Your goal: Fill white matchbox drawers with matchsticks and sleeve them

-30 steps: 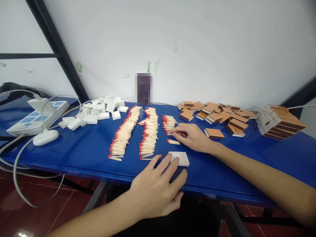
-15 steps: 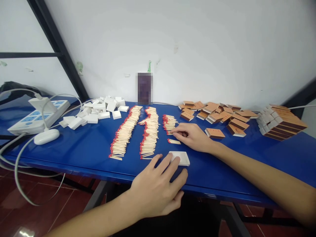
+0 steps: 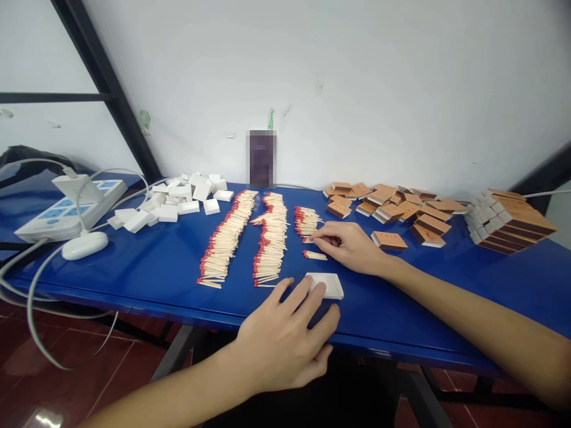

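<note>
My left hand (image 3: 283, 339) rests at the front edge of the blue table (image 3: 147, 267), fingers spread, with fingertips touching a white inner matchbox tray (image 3: 329, 285). My right hand (image 3: 350, 245) lies further back, its fingers pinched on matchsticks at the near end of a short row of red-tipped matches (image 3: 304, 222). A few loose matches (image 3: 314, 255) lie just in front of it. Two long rows of matches (image 3: 227, 238) (image 3: 271, 235) run left of that short row.
A heap of white trays (image 3: 178, 199) sits at the back left. Orange matchbox sleeves (image 3: 392, 208) lie scattered at the back right, beside a stacked block of boxes (image 3: 508, 220). A power strip (image 3: 66, 208) with cables and a white adapter (image 3: 84, 245) occupy the left end.
Almost nothing differs: both hands stay in place, and the right hand's fingers shift slightly on the matches.
</note>
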`<state>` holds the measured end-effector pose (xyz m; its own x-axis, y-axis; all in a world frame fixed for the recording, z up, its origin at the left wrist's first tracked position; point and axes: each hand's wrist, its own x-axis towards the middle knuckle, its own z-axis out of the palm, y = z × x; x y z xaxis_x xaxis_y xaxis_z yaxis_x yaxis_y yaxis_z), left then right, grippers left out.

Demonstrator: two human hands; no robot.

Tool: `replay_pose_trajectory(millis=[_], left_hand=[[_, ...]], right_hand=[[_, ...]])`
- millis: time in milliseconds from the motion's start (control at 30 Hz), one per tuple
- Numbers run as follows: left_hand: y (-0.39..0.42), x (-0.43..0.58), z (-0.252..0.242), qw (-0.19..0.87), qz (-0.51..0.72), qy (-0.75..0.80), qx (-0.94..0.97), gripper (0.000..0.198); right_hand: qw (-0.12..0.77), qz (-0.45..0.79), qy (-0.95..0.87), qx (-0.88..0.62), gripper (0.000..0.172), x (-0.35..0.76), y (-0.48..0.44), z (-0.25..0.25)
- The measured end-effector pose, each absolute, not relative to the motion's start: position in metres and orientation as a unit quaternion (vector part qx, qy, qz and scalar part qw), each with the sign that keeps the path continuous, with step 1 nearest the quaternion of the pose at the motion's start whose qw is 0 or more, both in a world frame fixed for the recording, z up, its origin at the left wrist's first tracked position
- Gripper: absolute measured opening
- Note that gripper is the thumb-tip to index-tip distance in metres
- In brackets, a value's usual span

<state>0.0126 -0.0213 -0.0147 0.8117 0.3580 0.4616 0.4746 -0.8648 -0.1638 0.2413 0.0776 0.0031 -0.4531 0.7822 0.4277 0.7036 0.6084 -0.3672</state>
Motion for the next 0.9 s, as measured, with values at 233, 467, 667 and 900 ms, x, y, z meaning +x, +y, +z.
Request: replay_pose_trajectory(millis=[233, 467, 667, 900], left_hand=[[-0.0216, 0.0130, -0.0146, 0.135, -0.209, -0.222, -0.943, 0.040], [-0.0214, 0.0130, -0.0141, 0.133, -0.206, -0.221, -0.944, 0.040], [-0.0215, 0.0129, -0.0145, 0.135, -0.211, -0.219, -0.943, 0.040], [-0.0207, 0.0130, -0.0152, 0.133, -0.208, -0.219, -0.944, 0.040]], right_hand=[[0.287, 0.071, -0.846, -0.444, 0.022, 0.2418, 0.0778, 0.0021], [0.285, 0.070, -0.847, -0.444, 0.023, 0.2418, 0.0791, 0.0010], [0.282, 0.065, -0.844, -0.452, 0.023, 0.2409, 0.0794, 0.0015], [0.279, 0.062, -0.851, -0.440, 0.025, 0.2416, 0.0799, 0.0014]])
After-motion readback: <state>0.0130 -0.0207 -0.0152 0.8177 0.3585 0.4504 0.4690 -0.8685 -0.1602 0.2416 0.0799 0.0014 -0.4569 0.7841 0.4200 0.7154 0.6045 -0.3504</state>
